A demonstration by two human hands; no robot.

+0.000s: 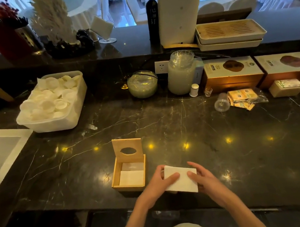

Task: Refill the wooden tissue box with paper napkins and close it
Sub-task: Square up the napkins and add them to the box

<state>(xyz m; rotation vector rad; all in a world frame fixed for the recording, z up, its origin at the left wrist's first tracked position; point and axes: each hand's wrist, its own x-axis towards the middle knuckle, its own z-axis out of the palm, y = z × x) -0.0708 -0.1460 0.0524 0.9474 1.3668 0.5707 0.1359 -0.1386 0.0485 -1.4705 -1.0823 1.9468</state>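
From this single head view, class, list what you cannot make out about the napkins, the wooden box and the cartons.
1. Head view: how many sheets the white paper napkin stack holds; the left hand and right hand cover its sides.
2. Head view: how full the open light wooden tissue box is; its near wall hides the depth.
3. Head view: print on the orange cardboard cartons; too small and blurred.

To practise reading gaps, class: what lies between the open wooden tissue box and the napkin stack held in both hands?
Only the left hand, gripping the napkin stack, and a strip of bare marble counter beside the wooden tissue box; head view.
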